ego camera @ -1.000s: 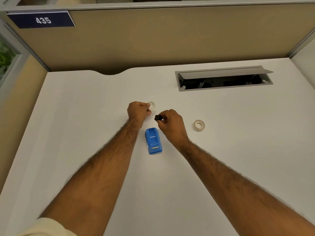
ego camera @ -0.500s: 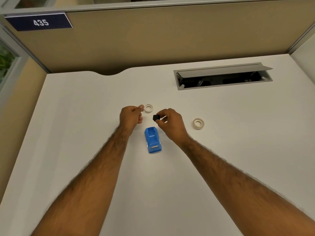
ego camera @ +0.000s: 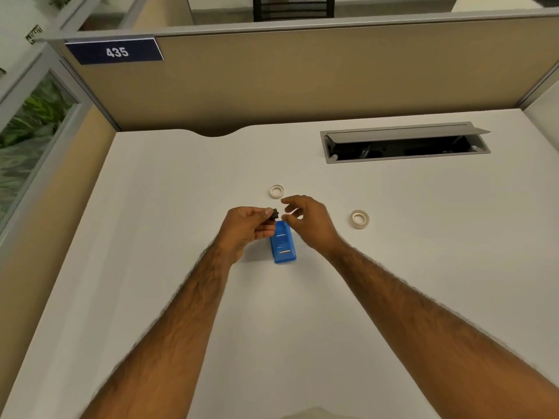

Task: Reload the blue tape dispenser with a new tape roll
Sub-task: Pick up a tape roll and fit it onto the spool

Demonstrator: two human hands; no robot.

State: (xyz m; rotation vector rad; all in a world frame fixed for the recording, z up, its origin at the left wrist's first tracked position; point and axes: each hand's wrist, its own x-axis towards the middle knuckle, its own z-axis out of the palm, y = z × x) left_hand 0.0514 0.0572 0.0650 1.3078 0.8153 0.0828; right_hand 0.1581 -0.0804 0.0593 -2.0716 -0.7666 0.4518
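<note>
Since the earlier frames, the small black spool core has passed from the right hand to the left hand, and the left hand has let go of the tape ring it held at the far side.

Both hands work over a plain white desk inside a cubicle. A tan partition closes off the far edge, carrying a dark blue plate with the number 435. A grey cable hatch is set into the desk at the far right, its lid propped open. Glass with green foliage behind it shows at the left.

The left hand pinches the black core between thumb and fingertips, closed firmly on it. The right hand hovers just beside the core, fingers loosely curled and spread, holding nothing.

The blue tape dispenser lies flat on the desk directly beneath the two hands. One tape roll rests just beyond the hands; a second tape roll lies to the right, apart from them.
</note>
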